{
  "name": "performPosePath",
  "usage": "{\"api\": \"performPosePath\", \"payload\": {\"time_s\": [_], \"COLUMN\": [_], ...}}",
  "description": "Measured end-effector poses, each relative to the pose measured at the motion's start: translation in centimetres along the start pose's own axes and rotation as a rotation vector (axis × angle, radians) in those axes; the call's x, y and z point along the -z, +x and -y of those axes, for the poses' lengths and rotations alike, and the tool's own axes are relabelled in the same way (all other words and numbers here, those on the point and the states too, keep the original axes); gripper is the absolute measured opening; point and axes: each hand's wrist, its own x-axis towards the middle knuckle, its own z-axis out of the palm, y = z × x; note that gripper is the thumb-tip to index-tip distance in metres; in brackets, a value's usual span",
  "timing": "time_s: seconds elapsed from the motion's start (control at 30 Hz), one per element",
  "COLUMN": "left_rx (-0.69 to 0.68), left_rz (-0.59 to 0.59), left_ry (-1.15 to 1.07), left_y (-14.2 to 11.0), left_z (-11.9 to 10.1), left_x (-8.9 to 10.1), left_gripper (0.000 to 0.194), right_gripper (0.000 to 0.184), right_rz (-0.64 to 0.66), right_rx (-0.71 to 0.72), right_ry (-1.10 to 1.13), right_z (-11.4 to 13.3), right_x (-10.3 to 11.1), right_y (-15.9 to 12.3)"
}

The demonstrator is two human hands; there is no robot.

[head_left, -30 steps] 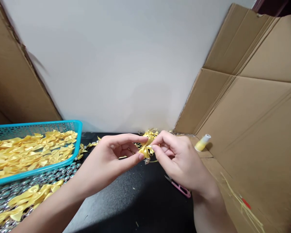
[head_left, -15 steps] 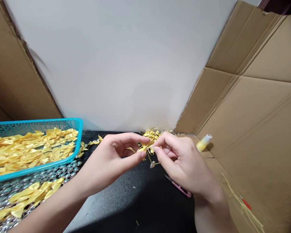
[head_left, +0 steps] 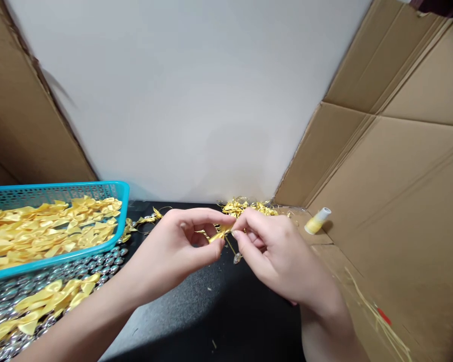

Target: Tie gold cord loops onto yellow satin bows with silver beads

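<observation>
Between the thumb and index finger of my left hand [head_left: 169, 251] is a small yellow ribbon bow [head_left: 219, 236]. My right hand [head_left: 277, 246] pinches right beside it, its thumb and index fingertips together on what looks like a thin yellow cord; the exact grip is partly covered by the fingers. A yellow cord [head_left: 230, 245] runs down from the bow to a shiny silver gem [head_left: 237, 258], which hangs just below the fingertips. Both hands are raised over the black work surface [head_left: 196, 306]. Under my right wrist only a pink end of a cutting tool [head_left: 293, 302] shows.
A turquoise basket [head_left: 125, 211] of yellow bows stands at left. Silver gems [head_left: 109, 261] and loose bows [head_left: 56, 296] lie before it. Behind my hands is a yellow ribbon pile [head_left: 245, 205]. At right are a thread spool [head_left: 317, 221], yellow cords [head_left: 377, 317] and cardboard walls [head_left: 411, 176].
My right hand has shifted slightly left, closer to my left fingertips. The bow has turned and sits lower between the fingers. The pink tool is now mostly covered by my right arm.
</observation>
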Motion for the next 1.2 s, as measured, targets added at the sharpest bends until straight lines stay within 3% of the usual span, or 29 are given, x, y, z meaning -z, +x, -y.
{"api": "performPosePath", "payload": {"time_s": [1.2], "left_rx": [0.024], "left_rz": [0.022], "left_ry": [0.033], "left_y": [0.09], "left_z": [-0.10], "left_x": [-0.21], "left_gripper": [0.034], "right_gripper": [0.017], "right_rz": [0.075], "right_rx": [-0.060], "right_ry": [-0.069], "right_z": [0.12], "right_x": [0.06], "right_y": [0.08]}}
